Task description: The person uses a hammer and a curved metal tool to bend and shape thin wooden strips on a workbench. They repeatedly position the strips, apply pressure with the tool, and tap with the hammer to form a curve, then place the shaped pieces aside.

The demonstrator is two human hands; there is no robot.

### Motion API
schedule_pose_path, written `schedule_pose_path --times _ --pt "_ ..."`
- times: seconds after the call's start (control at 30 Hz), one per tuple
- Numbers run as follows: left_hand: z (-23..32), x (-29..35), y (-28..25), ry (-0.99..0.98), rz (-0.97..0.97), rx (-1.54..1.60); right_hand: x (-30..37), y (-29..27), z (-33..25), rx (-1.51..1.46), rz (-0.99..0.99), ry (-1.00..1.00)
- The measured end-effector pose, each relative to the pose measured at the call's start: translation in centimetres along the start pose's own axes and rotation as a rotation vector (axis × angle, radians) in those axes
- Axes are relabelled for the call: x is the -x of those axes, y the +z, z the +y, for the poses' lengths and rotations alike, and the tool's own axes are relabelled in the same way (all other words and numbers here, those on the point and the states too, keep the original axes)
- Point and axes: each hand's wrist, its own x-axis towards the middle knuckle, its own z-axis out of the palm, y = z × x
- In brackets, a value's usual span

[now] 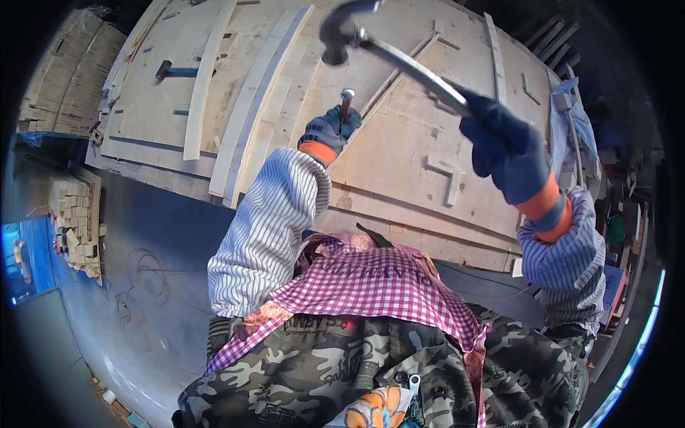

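Note:
My left hand (328, 133), in a dark blue glove with an orange cuff, is closed around an upright chisel (347, 107). Its brown handle with a metal cap sticks out above the fist; the blade end is hidden. The fist rests by a thin wooden strip (390, 84) that runs diagonally over the plywood worktop (399, 146). Raised at the right, my right hand (508, 151), gloved the same way, grips the handle of a claw hammer (417, 70). The hammer's head is up in the air, above and apart from the chisel's cap, and slightly blurred.
Long pale boards (260, 107) lie across the worktop at the left, with a second hammer (171, 70) beyond them. An L-shaped wooden piece (448, 178) lies at the right. Stacked wood (74, 221) stands at the left, and a coiled cord (151, 274) lies on the floor.

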Motion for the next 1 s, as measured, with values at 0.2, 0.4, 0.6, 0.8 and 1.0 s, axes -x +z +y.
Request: schedule_pose_path --times 0.2,0.4,0.6,0.8,1.0 --pt "1.0 0.2 -0.5 -0.05 -0.029 0.005 0.2 0.7 1.4 0.396 -0.07 -0.051" --pt "1.5 0.8 -1.1 -0.003 -0.118 -0.102 0.0 0.6 1.2 -0.156 0.142 -0.26" --pt "0.9 1.2 -0.9 0.075 -0.145 -0.167 1.5 1.2 7.1 0.056 -0.05 0.065" --pt "0.3 1.7 -1.1 0.115 -0.116 0.075 0.3 -1.5 16.5 -0.233 0.162 0.158" --pt "0.7 2.3 -0.9 0.127 -0.169 0.019 -0.5 -0.3 26.7 0.577 0.246 0.609"
